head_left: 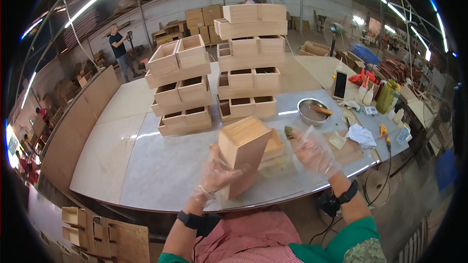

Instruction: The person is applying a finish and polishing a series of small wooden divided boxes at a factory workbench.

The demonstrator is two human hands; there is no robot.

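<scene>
My left hand [217, 173], in a clear plastic glove, grips a pale wooden box [243, 153] by its lower left side. The box stands tilted on end above the table, a closed face towards me. Right of it, my right hand [314, 153], gloved too and slightly blurred, is closed on a small dark greenish wad [289, 133], apart from the box. Another light wooden box [274, 147] is partly hidden behind the held one. A metal bowl [312, 112] with a wooden-handled tool [321, 110] in it stands beyond my right hand.
Stacks of divided wooden boxes, one left [180, 92] and a taller one [251, 75], rise at the back of the table [165, 165]. On the right lie a white cloth [360, 136], a phone [340, 85], bottles [365, 92] and a yellow corded tool [385, 136]. A person [119, 48] stands far left.
</scene>
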